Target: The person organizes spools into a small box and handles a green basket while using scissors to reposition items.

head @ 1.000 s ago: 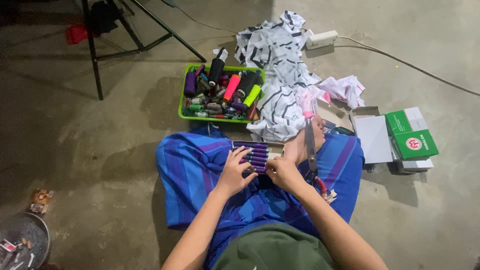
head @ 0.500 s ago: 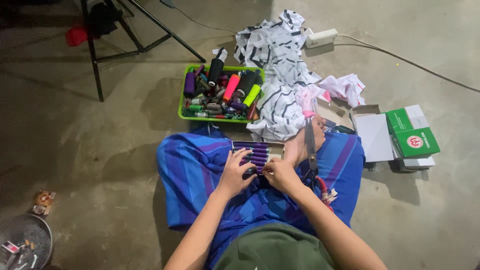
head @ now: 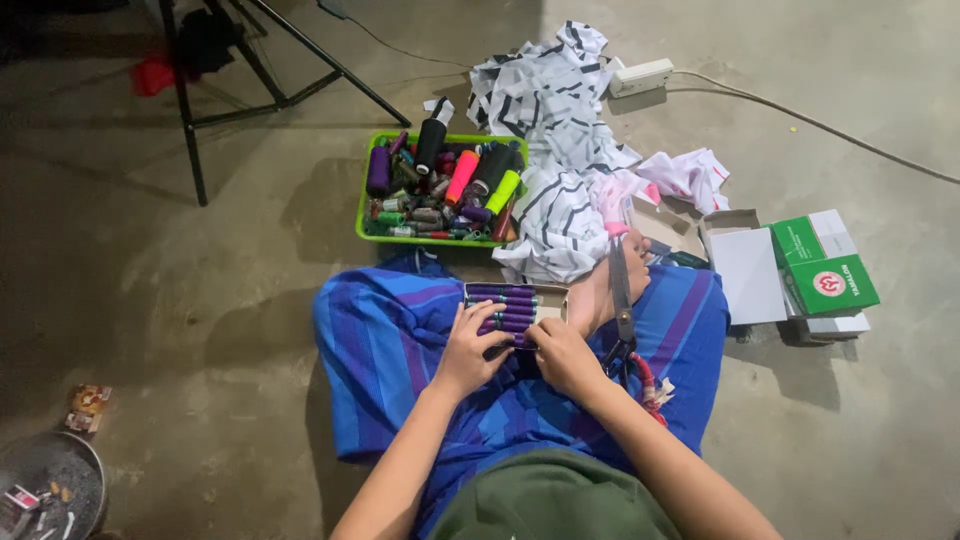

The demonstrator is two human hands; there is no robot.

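Left hand (head: 470, 347): fingers loosely curled and slightly spread, tips resting on the purple thread spools (head: 503, 310) at the near edge of the row. Right hand (head: 560, 352): fingers bent and drawn together, tips touching the same spools from the right; whether either hand pinches a single spool cannot be told. Spools: one row, lying side by side in an open cardboard box (head: 553, 298) on the blue striped cloth (head: 390, 340) over the person's lap; exact number too small to count, roughly six or more. Scissors (head: 622, 310): one pair, lying on the cloth just right of the box. Green tray (head: 362, 210): one, on the concrete floor beyond the lap, holding many mixed spools and cones of thread, uncounted. Green and white boxes (head: 825, 270): two visible, stacked at right. Black-and-white patterned fabric (head: 550, 110): one heap, beside the tray.
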